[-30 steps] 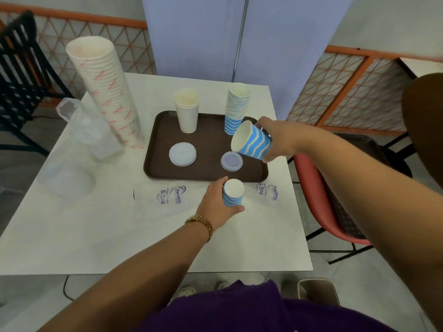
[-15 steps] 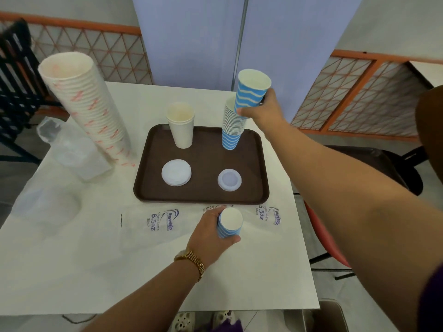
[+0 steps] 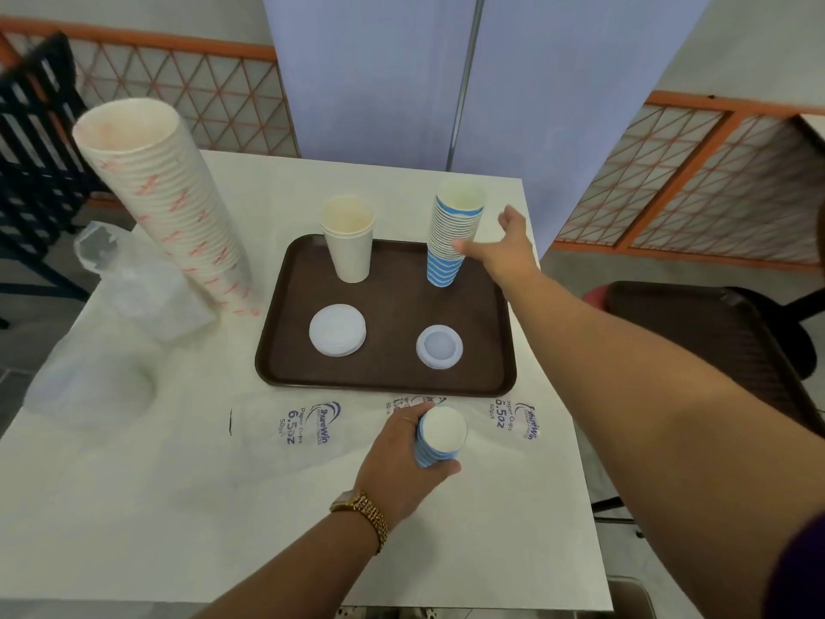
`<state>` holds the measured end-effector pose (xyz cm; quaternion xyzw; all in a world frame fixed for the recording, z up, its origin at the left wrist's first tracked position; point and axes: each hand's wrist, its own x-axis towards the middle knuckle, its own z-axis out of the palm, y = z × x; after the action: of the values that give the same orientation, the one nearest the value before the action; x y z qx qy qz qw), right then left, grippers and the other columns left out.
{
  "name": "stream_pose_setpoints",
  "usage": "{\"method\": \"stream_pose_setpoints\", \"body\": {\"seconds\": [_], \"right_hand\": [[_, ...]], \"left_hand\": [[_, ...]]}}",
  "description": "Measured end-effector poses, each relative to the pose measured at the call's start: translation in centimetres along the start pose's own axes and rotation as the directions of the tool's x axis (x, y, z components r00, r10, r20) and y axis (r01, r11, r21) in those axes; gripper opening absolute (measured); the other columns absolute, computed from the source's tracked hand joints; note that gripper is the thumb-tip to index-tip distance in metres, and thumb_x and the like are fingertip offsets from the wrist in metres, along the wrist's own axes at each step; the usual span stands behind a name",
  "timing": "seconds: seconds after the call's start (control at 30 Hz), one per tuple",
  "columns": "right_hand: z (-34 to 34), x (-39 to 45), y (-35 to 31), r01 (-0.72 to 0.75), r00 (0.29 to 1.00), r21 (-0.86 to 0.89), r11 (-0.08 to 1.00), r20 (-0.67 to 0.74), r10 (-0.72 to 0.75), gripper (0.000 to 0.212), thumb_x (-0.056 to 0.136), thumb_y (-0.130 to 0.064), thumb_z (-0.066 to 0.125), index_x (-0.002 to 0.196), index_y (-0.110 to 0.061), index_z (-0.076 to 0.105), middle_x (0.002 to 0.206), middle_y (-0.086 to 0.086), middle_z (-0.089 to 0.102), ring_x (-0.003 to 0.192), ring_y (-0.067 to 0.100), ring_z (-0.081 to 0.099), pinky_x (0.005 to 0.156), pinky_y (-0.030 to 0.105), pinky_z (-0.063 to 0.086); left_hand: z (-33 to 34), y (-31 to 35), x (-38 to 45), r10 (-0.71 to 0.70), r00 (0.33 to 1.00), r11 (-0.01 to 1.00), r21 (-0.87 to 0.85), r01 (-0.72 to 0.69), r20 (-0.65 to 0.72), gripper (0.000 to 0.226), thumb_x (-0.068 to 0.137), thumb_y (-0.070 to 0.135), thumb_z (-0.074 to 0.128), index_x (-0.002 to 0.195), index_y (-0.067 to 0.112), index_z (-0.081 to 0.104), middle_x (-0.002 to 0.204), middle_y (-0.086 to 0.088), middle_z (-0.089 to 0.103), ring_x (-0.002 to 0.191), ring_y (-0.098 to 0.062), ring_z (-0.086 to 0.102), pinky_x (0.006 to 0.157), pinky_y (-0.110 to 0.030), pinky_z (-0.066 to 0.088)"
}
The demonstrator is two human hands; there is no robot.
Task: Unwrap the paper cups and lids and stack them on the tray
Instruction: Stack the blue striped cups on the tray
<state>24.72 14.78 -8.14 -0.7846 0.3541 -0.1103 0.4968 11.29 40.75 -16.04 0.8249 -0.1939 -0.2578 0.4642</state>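
The right hand [image 3: 504,252] is spread loose, fingers just touching the blue cup stack [image 3: 451,239] at the tray's [image 3: 285,350] far right corner; a nudge could topple it. The left hand [image 3: 402,466] grips a few blue cups [image 3: 439,437] on the desk's near side.
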Motion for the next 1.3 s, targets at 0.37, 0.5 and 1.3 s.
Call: {"method": "stream_pose_setpoints", "body": {"seconds": [0.37,0.5,1.3], "right_hand": [[-1.3,-11.4,0.2,0.256,0.842,-0.493,0.831,0.536,0.059,0.048,0.090,-0.040,0.067,0.133,-0.020,0.054,0.135,0.001,0.057,0.114,0.017,0.055,0.093,0.026,0.041],[-0.5,-16.4,-2.9,0.576,0.703,-0.661,0.481,0.701,0.122,0.055,0.090,-0.053,0.061,0.133,-0.019,0.054,0.127,-0.001,0.057,0.102,0.016,0.052,0.088,0.030,0.045],[5.9,-22.5,-1.1,0.628,0.764,-0.543,-0.557,0.566,0.310,0.042,0.088,-0.035,0.063,0.127,-0.023,0.056,0.120,0.002,0.058,0.120,0.028,0.052,0.098,0.036,0.041]], "left_hand": [[-1.2,0.4,-1.0,-0.040,0.998,0.997,0.074,0.036,0.053,0.083,0.073,0.033,0.083,0.142,0.029,0.037,0.137,0.007,0.043,0.121,-0.006,0.041,0.101,-0.019,0.032],[-2.4,0.0,-2.0,-0.064,0.998,0.986,0.154,0.059,0.029,0.089,0.075,0.037,0.081,0.148,0.021,0.032,0.148,0.001,0.037,0.135,-0.013,0.037,0.107,-0.023,0.029],[-5.1,-1.9,-6.2,-0.099,0.994,0.993,0.060,0.102,-0.045,0.085,0.078,0.032,0.080,0.148,0.022,0.033,0.150,0.002,0.036,0.136,-0.013,0.038,0.107,-0.024,0.032]]}}
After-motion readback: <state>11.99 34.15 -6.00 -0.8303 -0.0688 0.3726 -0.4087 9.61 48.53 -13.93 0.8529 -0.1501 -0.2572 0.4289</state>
